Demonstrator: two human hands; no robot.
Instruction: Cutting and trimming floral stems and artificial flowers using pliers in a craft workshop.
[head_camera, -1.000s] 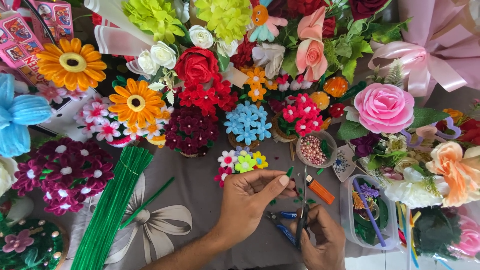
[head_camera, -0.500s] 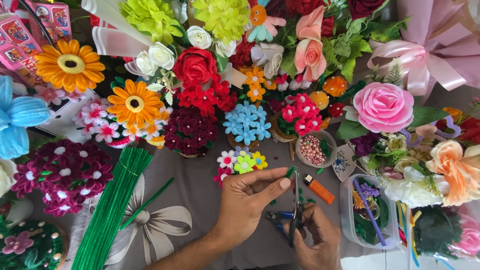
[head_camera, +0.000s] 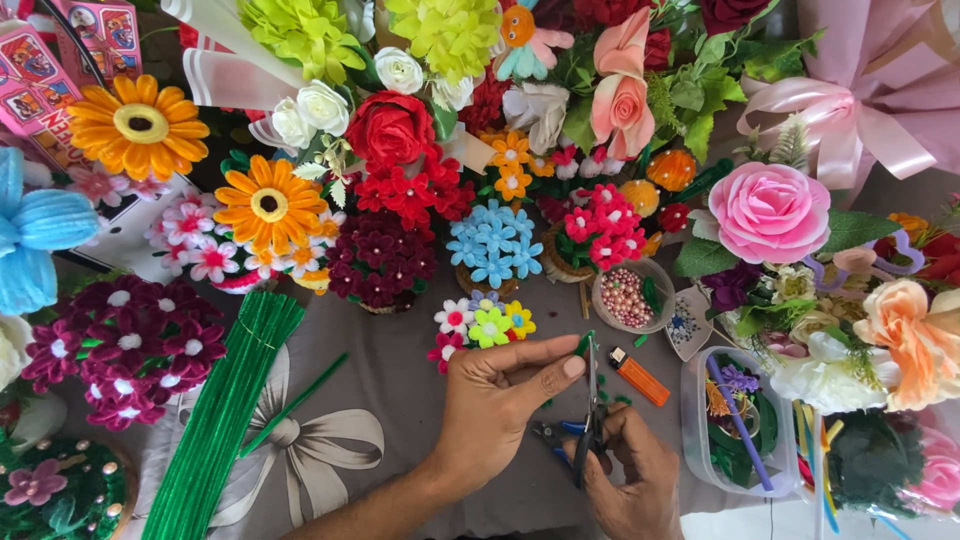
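A clear plastic tub (head_camera: 692, 400) at the right holds green and purple pipe-cleaner bits and a purple stick. Left of it and higher, a small glass bowl (head_camera: 605, 283) holds pink beads and one green piece. Small baskets under the blue (head_camera: 492, 243) and pink-red flowers (head_camera: 603, 225) are mostly hidden by blooms.

The pliers (head_camera: 588, 420) stand nearly upright between the two hands, tips pointing away from the person. The right hand (head_camera: 630, 480) is closed round the blue handles from below. The left hand (head_camera: 500, 400) comes in from the left, thumb and forefinger pinched together on a short green piece (head_camera: 582, 346) right at the tips – hand and tool touch there. An orange lighter (head_camera: 638, 375) lies just beside them, on the right.

At the top left corner sits a pink box (head_camera: 90, 30) with small picture panels, partly hidden by an orange sunflower (head_camera: 140, 124). A bundle of green stems (head_camera: 225, 420) lies at the lower left – well apart from the hands
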